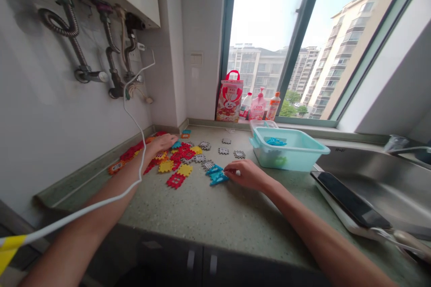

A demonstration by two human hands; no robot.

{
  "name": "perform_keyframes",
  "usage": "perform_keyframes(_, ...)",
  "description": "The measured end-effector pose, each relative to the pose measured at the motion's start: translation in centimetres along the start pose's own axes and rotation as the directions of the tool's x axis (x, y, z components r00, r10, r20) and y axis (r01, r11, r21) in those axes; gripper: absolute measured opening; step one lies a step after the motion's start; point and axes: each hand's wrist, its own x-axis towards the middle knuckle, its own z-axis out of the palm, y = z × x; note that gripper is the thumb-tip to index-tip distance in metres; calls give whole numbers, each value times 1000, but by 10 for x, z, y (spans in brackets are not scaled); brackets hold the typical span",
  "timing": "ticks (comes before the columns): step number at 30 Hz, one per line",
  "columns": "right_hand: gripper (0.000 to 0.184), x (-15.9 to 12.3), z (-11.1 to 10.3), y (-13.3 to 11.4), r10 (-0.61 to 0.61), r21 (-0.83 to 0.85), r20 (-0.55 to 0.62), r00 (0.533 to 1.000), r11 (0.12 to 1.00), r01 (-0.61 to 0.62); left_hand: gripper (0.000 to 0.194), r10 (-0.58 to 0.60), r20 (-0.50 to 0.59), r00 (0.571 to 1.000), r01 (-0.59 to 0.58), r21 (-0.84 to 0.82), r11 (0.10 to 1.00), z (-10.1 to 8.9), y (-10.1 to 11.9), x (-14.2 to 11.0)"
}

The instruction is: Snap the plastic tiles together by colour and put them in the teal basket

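Note:
Loose interlocking plastic building tiles with notched edges lie in a pile on the counter, among them red tiles [175, 180], yellow tiles [185, 170] and grey tiles [223, 151]. My left hand [164, 142] reaches over the back of the pile, fingers stretched forward, close by a blue tile [176, 145]; whether it touches that tile is unclear. At the right side of the pile, my right hand [247, 174] has its fingers closed on the edge of several blue tiles [218, 176] that rest on the counter. A turquoise plastic tub [286, 151] stands beyond my right hand, holding blue tiles [276, 141] and something green.
A steel sink [380, 179] is on the right, with a phone [350, 199] on a white object at its edge. A white cable [131, 112] hangs across my left forearm. On the windowsill are a red-handled bag [230, 101] and a pink pump bottle [258, 105].

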Motion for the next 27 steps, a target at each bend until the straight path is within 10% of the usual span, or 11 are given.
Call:
perform_keyframes(17,27,0,-3,-2,22,40,27,999,999,-23,74,92,179,980,-61,-171,983,-20,-10,-9)
perform_keyframes(27,26,-1,-2,0,15,31,31,999,999,-16,75,-62,62,996,64,-27,998,-2,-14,-1)
